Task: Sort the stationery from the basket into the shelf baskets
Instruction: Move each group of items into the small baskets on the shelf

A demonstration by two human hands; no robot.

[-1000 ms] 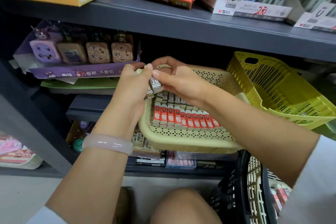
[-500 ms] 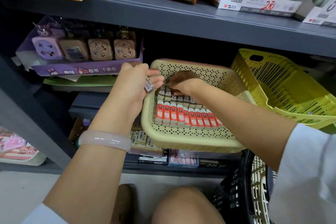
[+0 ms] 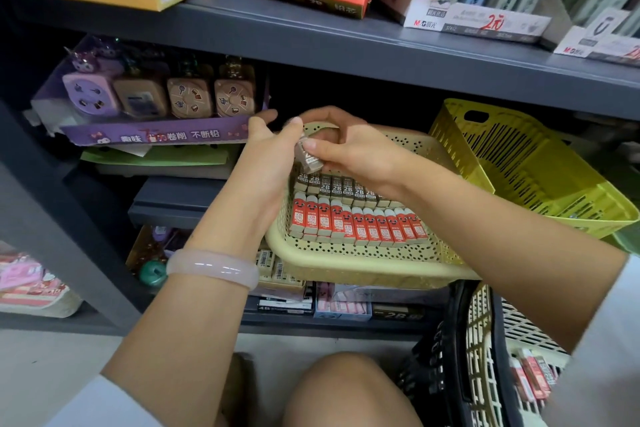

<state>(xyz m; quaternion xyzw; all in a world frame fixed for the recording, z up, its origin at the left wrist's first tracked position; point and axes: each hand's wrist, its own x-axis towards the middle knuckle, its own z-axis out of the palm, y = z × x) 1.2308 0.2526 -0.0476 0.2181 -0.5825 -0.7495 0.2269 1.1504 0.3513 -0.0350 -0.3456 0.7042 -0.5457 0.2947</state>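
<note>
Hands meet above the cream shelf basket [image 3: 363,262]. Left hand [image 3: 266,152] and right hand [image 3: 353,149] both pinch one small grey eraser pack [image 3: 309,158], fingers clamped on it, just above the basket's back row. Inside lie two rows: about eight grey 2B packs [image 3: 337,188] behind, about ten red packs [image 3: 360,224] in front. One empty yellow basket [image 3: 540,166] tilts to the right. One black basket [image 3: 453,367] stands at lower right. One pale bangle [image 3: 212,266] circles the left wrist.
</note>
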